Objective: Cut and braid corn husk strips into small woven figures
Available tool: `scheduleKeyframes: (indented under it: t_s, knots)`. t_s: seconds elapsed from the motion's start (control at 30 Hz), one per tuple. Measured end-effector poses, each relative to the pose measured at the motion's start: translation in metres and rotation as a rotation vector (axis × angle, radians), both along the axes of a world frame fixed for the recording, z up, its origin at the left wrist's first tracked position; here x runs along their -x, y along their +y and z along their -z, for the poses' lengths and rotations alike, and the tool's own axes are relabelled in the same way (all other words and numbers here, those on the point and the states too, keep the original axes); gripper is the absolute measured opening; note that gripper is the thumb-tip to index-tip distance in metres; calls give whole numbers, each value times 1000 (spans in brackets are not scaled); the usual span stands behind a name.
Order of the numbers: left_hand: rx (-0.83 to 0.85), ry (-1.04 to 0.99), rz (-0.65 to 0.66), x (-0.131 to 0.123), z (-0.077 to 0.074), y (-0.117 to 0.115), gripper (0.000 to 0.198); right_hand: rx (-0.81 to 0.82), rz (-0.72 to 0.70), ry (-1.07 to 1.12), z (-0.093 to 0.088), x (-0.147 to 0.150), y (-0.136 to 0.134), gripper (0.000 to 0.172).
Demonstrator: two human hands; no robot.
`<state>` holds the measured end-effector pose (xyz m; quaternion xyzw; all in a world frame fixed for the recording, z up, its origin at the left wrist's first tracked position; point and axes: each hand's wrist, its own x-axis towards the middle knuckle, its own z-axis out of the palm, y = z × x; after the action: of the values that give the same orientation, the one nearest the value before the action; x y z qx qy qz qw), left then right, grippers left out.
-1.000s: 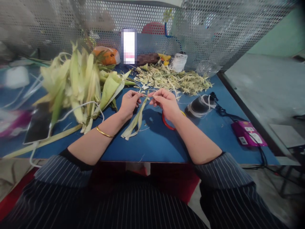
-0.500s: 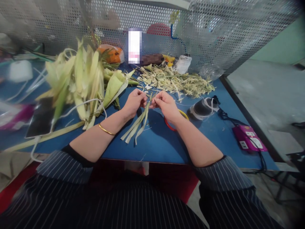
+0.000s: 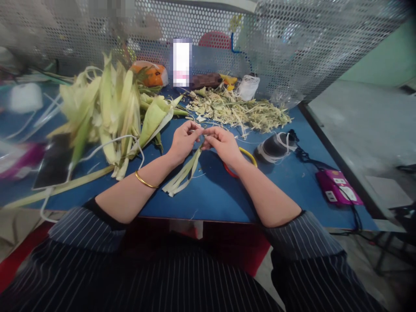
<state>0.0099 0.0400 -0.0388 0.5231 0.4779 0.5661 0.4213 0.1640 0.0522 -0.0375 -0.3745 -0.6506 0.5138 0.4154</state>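
Observation:
A small bunch of pale green corn husk strips [image 3: 184, 174] hangs over the blue table, its loose ends fanning toward me. My right hand [image 3: 221, 145] pinches the top of the bunch, fingers curled round it. Closed in a pinch, my left hand [image 3: 185, 141] meets the right fingertips at the top of the strips; what lies between its fingertips is too small to make out. Partly under my right wrist lies a pair of scissors with red and yellow handles [image 3: 248, 157]; their blades are hidden.
Left lie a heap of corn husks [image 3: 112, 104] and a phone [image 3: 53, 160] on a white cable. Shredded husk [image 3: 240, 110] is piled behind my hands. Right are a dark cylinder wound with white cord [image 3: 274, 147] and a purple power strip [image 3: 338, 186]. A perforated screen [image 3: 208, 19] borders the back.
My hands have come together, fingertips now meeting above the strips. The strips' loose ends have swung slightly left and drawn closer to each other.

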Motion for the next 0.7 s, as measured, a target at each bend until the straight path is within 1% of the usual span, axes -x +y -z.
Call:
scheduleKeyframes:
  t_s: [0.1, 0.17, 0.27, 0.37, 0.43, 0.5, 0.53, 0.6, 0.67, 0.7]
  knots:
    - [-172, 74, -46, 0, 1, 2, 8, 66, -66, 53, -2, 1, -2, 20]
    - [-226, 103, -45, 1, 1, 3, 7, 99, -88, 85, -3, 1, -3, 20]
    - [-244, 128, -42, 2, 1, 3, 6, 140, -83, 118, -4, 0, -5, 12]
    - [-208, 124, -42, 1, -3, -1, 6, 152, -77, 122, -4, -1, -5, 10]
    - [-130, 99, -32, -1, -7, -5, 9, 133, -37, 134, -5, -1, -4, 7]
    - [-9, 59, 0, -3, -11, -10, 18, 105, 26, 156, -6, -1, -3, 3]
    - [67, 28, 37, -5, -14, -13, 23, 89, 59, 167, -7, -2, -3, 2]
    - [250, -58, 170, -7, -18, -17, 29, 61, 109, 178, -8, -3, -1, 2]
    - [417, -163, 302, -9, -22, -20, 27, 32, 133, 172, -10, -4, 0, 3]
    - [470, -211, 335, -10, -23, -21, 24, 17, 136, 163, -11, -5, 0, 5]
